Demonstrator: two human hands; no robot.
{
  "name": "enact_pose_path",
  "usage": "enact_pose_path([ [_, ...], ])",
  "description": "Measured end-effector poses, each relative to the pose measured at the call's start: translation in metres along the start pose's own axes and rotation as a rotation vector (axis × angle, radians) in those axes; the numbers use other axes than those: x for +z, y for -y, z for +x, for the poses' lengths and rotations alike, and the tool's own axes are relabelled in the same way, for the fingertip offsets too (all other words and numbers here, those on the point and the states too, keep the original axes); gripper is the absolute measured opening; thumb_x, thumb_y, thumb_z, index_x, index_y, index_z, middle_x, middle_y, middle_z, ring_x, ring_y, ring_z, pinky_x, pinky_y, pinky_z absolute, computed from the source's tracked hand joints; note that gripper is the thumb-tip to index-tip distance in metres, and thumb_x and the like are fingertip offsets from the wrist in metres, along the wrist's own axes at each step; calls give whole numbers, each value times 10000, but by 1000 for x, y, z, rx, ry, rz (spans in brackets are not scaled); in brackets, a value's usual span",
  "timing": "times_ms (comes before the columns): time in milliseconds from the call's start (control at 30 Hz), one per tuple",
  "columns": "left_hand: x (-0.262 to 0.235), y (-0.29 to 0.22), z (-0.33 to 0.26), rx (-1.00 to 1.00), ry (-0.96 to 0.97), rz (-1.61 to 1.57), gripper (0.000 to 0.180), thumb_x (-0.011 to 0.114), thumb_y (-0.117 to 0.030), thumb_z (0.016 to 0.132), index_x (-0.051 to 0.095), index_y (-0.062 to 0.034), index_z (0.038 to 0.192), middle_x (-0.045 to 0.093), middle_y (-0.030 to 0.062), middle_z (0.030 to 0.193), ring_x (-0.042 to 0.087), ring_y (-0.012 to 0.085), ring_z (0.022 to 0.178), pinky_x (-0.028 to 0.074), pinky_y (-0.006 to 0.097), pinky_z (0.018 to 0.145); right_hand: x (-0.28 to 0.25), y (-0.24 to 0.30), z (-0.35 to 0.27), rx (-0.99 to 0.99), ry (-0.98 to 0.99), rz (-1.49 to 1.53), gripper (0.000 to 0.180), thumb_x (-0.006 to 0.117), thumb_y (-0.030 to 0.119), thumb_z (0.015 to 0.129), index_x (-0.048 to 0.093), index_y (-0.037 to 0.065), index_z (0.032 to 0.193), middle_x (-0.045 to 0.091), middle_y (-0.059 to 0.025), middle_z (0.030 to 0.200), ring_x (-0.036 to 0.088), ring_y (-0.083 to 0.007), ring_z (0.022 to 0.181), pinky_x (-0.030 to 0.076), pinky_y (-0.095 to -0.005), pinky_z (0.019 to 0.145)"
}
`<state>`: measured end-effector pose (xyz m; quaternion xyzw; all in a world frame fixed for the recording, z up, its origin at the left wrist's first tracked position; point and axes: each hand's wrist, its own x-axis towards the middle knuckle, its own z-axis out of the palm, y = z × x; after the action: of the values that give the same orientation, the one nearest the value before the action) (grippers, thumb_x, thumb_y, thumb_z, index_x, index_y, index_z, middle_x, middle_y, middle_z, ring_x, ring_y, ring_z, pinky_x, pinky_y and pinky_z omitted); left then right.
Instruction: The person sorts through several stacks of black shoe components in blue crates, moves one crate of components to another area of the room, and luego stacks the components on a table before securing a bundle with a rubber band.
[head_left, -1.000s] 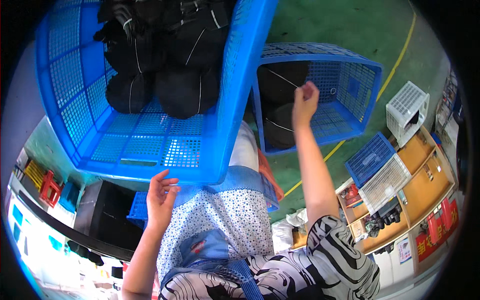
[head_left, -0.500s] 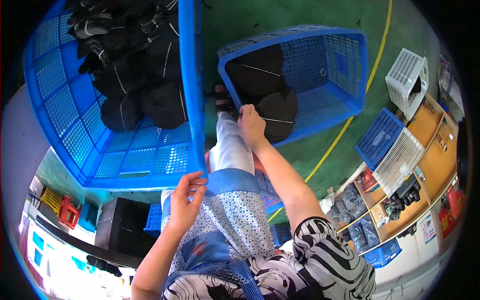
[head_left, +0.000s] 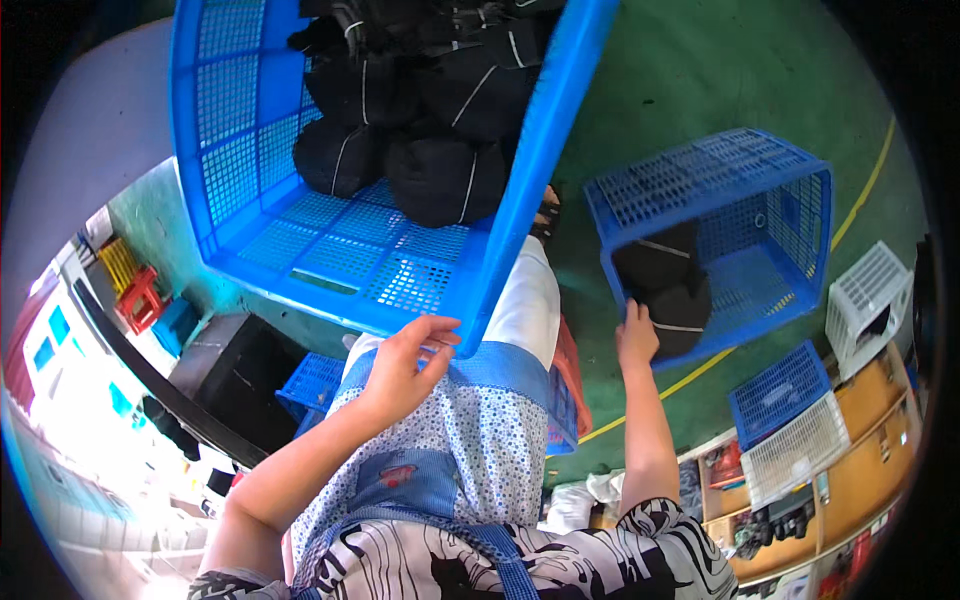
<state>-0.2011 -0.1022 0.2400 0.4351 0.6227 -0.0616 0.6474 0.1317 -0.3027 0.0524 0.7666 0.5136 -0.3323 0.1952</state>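
My right hand (head_left: 637,337) is closed on the near-left rim of a blue plastic crate (head_left: 780,290) on the floor to my right. Inside this crate lie black fabric bundles (head_left: 672,308), each tied with a pale band. Directly in front of me stands a larger, brighter blue crate (head_left: 330,280), holding several similar black bundles (head_left: 445,180). Beside that crate's near-right corner is my left hand (head_left: 412,365), fingers loosely bent and apart, fingertips against or just over the rim. It holds nothing.
My foot (head_left: 546,212) is between the two crates. At the right are a white basket (head_left: 868,300), a flat blue basket (head_left: 780,392) and wooden shelving (head_left: 870,440). A dark box (head_left: 245,385) and a red stool (head_left: 138,298) stand at the left. A yellow line (head_left: 868,180) crosses the green floor.
The view has swung left. My right arm now reaches farther right, and the smaller crate sits farther from my foot with the hand still on its rim. My left hand stays by the large crate's corner.
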Motion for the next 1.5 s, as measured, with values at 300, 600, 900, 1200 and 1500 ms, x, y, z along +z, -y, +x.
enact_pose_path([
  [300, -58, 53, 108, 256, -221, 362, 392, 647, -57, 757, 545, -27, 1134, 611, 140, 1046, 619, 241, 954, 493, 341, 821, -114, -65, 119, 576, -165, 1445, 637, 507, 563, 858, 458, 85, 1277, 530, -143, 1260, 517, -241, 1144, 433, -397, 858],
  [600, -69, 81, 298, 209, -134, 798, 842, 782, -262, 640, 364, -25, 1332, 465, 205, 1286, 446, 347, 1204, 398, 402, 995, -118, -104, 224, 542, -315, 270, 369, 673, 193, 766, 500, 6, 1032, 633, -157, 900, 624, -304, 867, 469, -355, 764],
  [900, -73, 92, 338, 139, 245, 931, 1009, 806, -421, 585, 321, -19, 1373, 360, 244, 1379, 372, 375, 1274, 339, 421, 1050, -41, 38, 120, -70, -287, 546, 461, 603, 144, 825, 434, -3, 1228, 551, -197, 1165, 553, -337, 1064, 423, -377, 898],
  [1200, -68, 75, 335, 3, 327, 1009, 1064, 811, -473, 542, 329, -11, 1370, 297, 255, 1409, 336, 396, 1292, 337, 451, 1049, -18, 64, 49, -221, -129, 657, 480, 611, 258, 837, 479, 14, 1230, 560, -142, 1186, 575, -255, 1027, 436, -366, 885],
  [1500, -68, 89, 338, 147, 321, 762, 950, 830, -346, 516, 412, 56, 1268, 574, 269, 1102, 552, 363, 1067, 451, 379, 909, 12, 63, 42, -71, -181, 728, 428, 614, 209, 843, 495, 22, 1209, 567, -129, 1168, 580, -238, 1011, 446, -359, 874],
])
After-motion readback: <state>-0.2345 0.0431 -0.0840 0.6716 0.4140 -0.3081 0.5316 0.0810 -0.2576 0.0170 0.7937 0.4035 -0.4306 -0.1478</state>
